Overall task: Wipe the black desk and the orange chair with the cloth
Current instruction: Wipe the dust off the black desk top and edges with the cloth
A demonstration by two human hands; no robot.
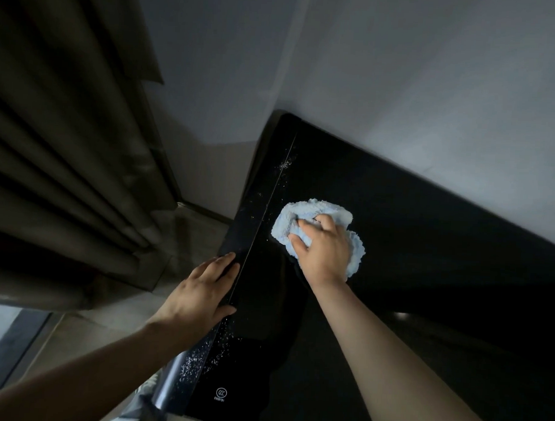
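— Black glass is under both your hands: the counter [396,222] runs from the near left to the far right, against the grey wall [403,72].

— And the cloth?

— The light blue cloth [314,213] lies bunched on the counter near its left edge. Your right hand [323,249] grips it, fingers curled into the folds.

— My left hand?

— Your left hand [199,289] rests flat on the left edge, fingers straight. White specks [196,356] dot that edge; brown curtains [66,137] hang at left.
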